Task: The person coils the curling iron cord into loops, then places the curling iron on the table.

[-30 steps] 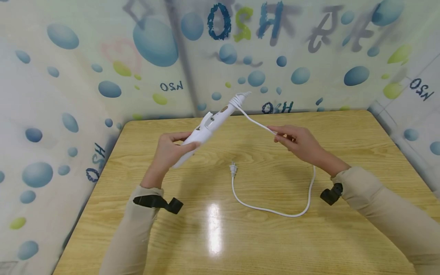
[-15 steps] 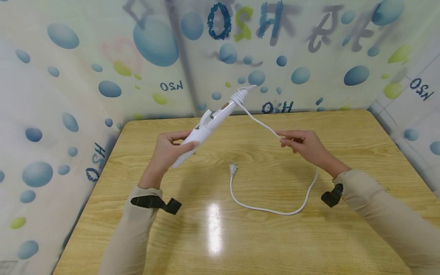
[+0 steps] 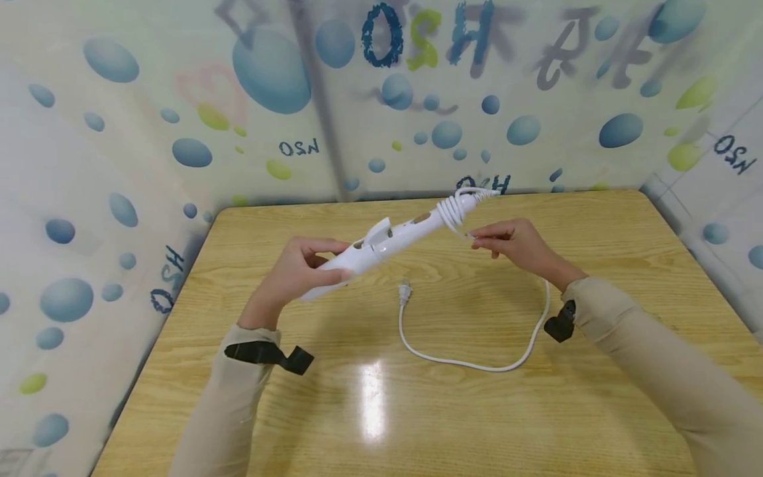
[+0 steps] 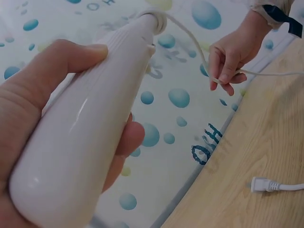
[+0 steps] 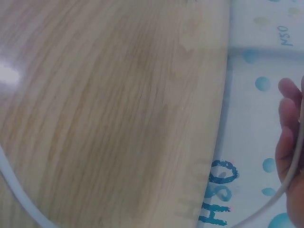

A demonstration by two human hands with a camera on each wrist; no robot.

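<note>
In the head view, at centre, the left hand (image 3: 296, 268) has its grip around the wand (image 3: 405, 238), tilted above the bench (image 3: 465, 424); right of centre, the right hand (image 3: 520, 249) pinches the cord (image 3: 477, 366). In the left wrist view, a plug (image 4: 262, 185) lies lower right. The right wrist view shows the hand partly, at right edge. Kept lightly taut, I think, the cord tangles less. I count one wand, one cord, one plug, two hands.

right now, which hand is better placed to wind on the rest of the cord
Probably the right hand: it pinches the cord near the coils, while the left hand is taken up gripping the tool.
</note>
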